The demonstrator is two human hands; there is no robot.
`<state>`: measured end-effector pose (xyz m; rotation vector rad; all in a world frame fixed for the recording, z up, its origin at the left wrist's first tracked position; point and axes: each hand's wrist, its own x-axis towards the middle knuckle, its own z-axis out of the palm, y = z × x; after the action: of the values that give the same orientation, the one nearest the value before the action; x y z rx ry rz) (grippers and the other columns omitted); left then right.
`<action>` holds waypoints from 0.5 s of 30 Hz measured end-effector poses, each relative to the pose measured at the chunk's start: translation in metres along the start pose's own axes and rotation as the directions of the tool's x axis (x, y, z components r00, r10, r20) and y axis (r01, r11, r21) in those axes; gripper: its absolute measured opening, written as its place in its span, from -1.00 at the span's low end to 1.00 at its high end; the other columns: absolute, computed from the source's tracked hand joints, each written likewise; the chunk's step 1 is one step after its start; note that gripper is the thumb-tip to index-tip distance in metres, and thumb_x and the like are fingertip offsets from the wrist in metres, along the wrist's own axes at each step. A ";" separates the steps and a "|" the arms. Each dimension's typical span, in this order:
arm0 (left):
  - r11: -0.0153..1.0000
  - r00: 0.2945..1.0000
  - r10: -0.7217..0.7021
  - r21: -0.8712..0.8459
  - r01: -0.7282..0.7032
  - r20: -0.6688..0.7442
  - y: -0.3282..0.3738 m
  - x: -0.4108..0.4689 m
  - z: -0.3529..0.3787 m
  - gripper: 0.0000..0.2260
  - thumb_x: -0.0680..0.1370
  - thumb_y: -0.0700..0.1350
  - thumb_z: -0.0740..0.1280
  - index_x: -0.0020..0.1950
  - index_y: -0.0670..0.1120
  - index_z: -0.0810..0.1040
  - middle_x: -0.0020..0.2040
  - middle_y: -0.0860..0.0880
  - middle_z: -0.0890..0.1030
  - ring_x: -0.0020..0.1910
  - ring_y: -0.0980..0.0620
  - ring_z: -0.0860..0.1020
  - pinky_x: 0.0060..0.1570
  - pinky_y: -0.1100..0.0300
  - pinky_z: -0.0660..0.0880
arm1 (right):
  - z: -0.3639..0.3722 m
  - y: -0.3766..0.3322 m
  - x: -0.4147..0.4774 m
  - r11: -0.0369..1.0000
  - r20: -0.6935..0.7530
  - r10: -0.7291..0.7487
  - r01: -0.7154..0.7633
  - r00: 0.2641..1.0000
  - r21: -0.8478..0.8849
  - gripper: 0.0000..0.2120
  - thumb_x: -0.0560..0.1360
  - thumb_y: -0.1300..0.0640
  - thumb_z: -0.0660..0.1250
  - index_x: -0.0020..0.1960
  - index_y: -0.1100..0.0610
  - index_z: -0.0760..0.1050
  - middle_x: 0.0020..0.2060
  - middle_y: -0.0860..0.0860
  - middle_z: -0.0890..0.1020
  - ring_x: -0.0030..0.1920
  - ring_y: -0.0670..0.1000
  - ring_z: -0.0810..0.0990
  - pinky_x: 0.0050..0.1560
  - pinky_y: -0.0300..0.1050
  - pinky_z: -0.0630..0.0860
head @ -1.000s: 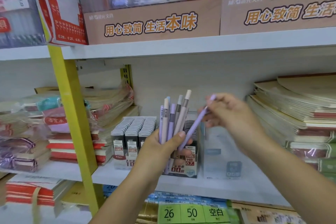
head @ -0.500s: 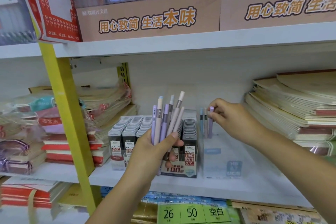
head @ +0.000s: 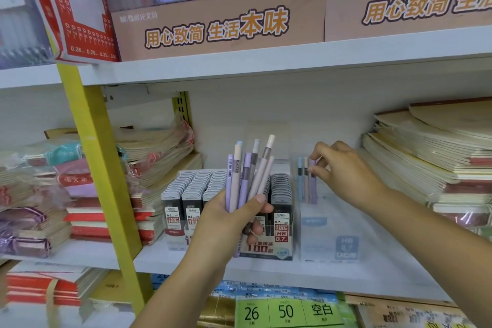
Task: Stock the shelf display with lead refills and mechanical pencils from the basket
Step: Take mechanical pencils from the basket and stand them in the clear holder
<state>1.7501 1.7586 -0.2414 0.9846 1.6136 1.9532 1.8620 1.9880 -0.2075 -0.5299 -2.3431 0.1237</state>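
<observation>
A stationery shop; price tags (head: 285,310) (26, 50) edge stocked shelves (head: 266,64)

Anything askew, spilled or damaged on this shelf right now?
Nothing stands out. The lead refill boxes sit in neat rows, and three pencils stand upright in the clear case by the right hand.

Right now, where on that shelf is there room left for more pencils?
The clear pencil box is mostly bare in front of the three pencils standing at its back. The lead refill tray left of it is packed; notebook stacks crowd the right.
</observation>
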 end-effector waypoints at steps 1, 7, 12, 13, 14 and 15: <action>1.000 1.000 -0.003 -0.002 0.003 0.003 0.000 0.000 0.000 -0.86 0.57 -0.13 0.41 0.12 -0.09 0.61 -0.11 -0.10 0.75 -0.42 0.06 0.54 -0.41 0.24 0.50 | 0.000 0.000 0.001 0.999 0.031 0.006 -0.004 1.000 -0.050 -0.91 0.54 0.09 0.34 0.04 0.03 0.50 -0.08 0.05 0.60 0.01 0.04 0.48 -0.06 -0.10 0.41; 1.000 0.999 0.002 0.009 -0.002 0.050 0.002 -0.002 0.004 -0.85 0.55 -0.11 0.45 0.10 -0.07 0.62 -0.10 -0.09 0.75 -0.42 0.07 0.57 -0.39 0.24 0.52 | -0.024 -0.042 -0.015 0.964 -0.188 0.017 0.033 0.982 0.264 -0.80 0.54 -0.05 0.26 0.11 -0.07 0.57 -0.03 -0.13 0.62 0.07 -0.08 0.49 0.01 -0.28 0.38; 1.000 0.995 0.001 0.028 -0.004 0.100 -0.001 -0.002 0.012 -0.92 0.53 -0.07 0.48 -0.01 0.09 0.66 -0.11 -0.08 0.75 -0.42 0.09 0.56 -0.41 0.15 0.49 | -0.028 -0.077 -0.026 0.549 0.129 0.103 -0.165 0.986 0.819 -0.82 0.50 0.08 0.39 0.07 -0.13 0.54 -0.11 -0.04 0.68 -0.05 -0.06 0.65 -0.10 -0.27 0.51; 0.999 0.994 0.000 0.035 -0.003 0.107 -0.002 -0.003 0.013 -0.91 0.53 -0.07 0.48 -0.05 0.14 0.66 -0.11 -0.08 0.75 -0.42 0.09 0.56 -0.38 0.11 0.46 | -0.031 -0.078 -0.026 0.494 0.122 0.135 -0.174 0.983 0.852 -0.83 0.50 0.13 0.40 0.04 -0.08 0.55 -0.12 -0.01 0.70 -0.06 -0.03 0.67 -0.14 -0.27 0.53; 0.999 0.994 -0.004 0.041 -0.001 0.107 -0.002 -0.004 0.012 -0.88 0.53 -0.07 0.48 -0.08 0.18 0.66 -0.10 -0.08 0.75 -0.42 0.08 0.56 -0.33 0.06 0.43 | -0.034 -0.076 -0.025 0.430 0.102 0.180 -0.172 0.978 0.887 -0.86 0.50 0.18 0.39 0.02 -0.01 0.54 -0.12 0.02 0.71 -0.07 0.01 0.68 -0.14 -0.23 0.56; 0.999 0.995 -0.007 0.042 0.003 0.098 -0.003 -0.004 0.011 -0.87 0.53 -0.08 0.48 -0.08 0.18 0.66 -0.10 -0.08 0.75 -0.41 0.08 0.56 -0.30 0.01 0.41 | -0.039 -0.072 -0.023 0.362 0.067 0.242 -0.154 0.968 0.919 -0.89 0.52 0.21 0.37 0.01 0.05 0.51 -0.14 0.06 0.72 -0.08 0.05 0.70 -0.14 -0.16 0.60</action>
<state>1.7607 1.7638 -0.2446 1.0745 1.6062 1.8446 1.8789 1.9105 -0.1766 -0.2038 -1.6979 1.4305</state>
